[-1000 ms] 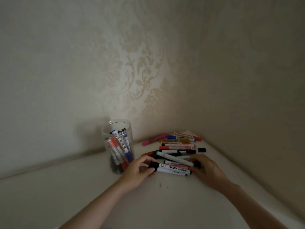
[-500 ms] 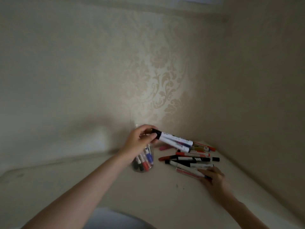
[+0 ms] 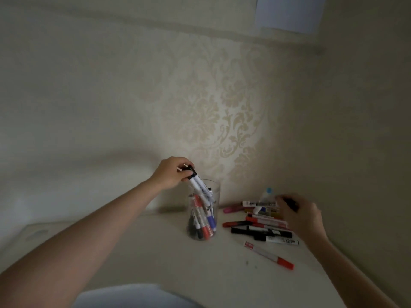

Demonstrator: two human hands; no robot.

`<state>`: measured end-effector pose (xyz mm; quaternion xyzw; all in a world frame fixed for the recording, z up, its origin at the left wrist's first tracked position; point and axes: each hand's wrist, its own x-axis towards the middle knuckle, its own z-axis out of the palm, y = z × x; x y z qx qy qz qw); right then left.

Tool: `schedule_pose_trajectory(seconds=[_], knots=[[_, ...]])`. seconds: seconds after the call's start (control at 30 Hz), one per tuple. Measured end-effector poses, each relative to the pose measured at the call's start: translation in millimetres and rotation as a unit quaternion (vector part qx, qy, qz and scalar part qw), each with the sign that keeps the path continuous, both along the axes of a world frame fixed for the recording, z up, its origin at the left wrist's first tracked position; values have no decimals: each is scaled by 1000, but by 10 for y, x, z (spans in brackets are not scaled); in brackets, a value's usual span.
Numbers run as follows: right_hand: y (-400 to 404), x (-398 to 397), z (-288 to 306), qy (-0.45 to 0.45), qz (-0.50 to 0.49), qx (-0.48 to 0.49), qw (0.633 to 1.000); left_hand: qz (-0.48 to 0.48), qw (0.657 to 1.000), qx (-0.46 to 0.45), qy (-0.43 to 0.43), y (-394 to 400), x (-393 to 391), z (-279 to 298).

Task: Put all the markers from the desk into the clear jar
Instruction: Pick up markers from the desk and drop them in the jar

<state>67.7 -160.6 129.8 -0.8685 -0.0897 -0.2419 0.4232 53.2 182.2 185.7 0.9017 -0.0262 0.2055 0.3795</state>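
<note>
Markers going into the jar, more waiting on the desk.

I see my left hand (image 3: 172,172) above the jar (image 3: 203,210), pinching the black caps of two white markers (image 3: 200,187) whose lower ends slant down inside its rim. The jar stands on the desk (image 3: 155,252) and already holds several red, blue and black markers upright. To its right lies the loose pile of markers (image 3: 260,221), one red-capped marker (image 3: 269,255) apart in front. My right hand (image 3: 300,216) is blurred over the pile; I cannot tell its grip.

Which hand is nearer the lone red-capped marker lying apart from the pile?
Right. The right hand hovers over the pile, just beyond the red-capped marker; the left hand is over the clear jar, farther away.
</note>
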Motion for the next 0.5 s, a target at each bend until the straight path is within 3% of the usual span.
schedule_pose_trajectory(seconds=[0.1, 0.17, 0.27, 0.33, 0.4, 0.5], knots=[[161, 16, 231, -54, 21, -19, 998, -4, 994, 93, 59, -164, 128, -95], [303, 28, 103, -30, 40, -89, 995, 1, 988, 140, 65, -285, 159, -154], [385, 12, -398, 13, 58, -145, 988, 38, 980, 174, -92, -480, 26, -236], [316, -7, -663, 29, 45, -122, 991, -9, 970, 158, -183, -645, -139, -364], [218, -2, -809, 56, 20, -85, 995, -78, 973, 162, -147, -802, -256, -567], [107, 17, -950, 113, 8, -65, 991, -135, 979, 152, -10, -957, -242, -949]])
